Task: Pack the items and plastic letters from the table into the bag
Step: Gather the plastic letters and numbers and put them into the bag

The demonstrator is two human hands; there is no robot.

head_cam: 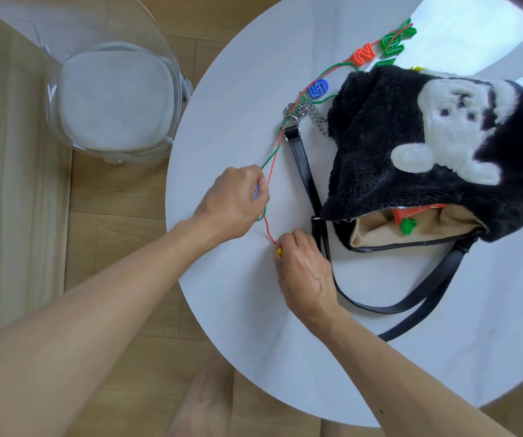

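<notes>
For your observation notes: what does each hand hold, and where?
Left hand grips the red and green cords mid-length; right hand pinches the yellow tip.

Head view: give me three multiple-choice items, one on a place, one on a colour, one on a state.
1. Where is the blue 5?
A) in the bag
B) on the table near the chain
C) on the chair

2. Which colours are the cords in the left hand?
A) red and green
B) blue and yellow
C) black and white

3. The bag's zip is:
A) open
B) closed
C) hidden

Answers:
1 B: it lies on the tabletop beside the chain.
2 A: a red and a green cord run up from that hand.
3 A: the beige lining and letters inside show.
</notes>
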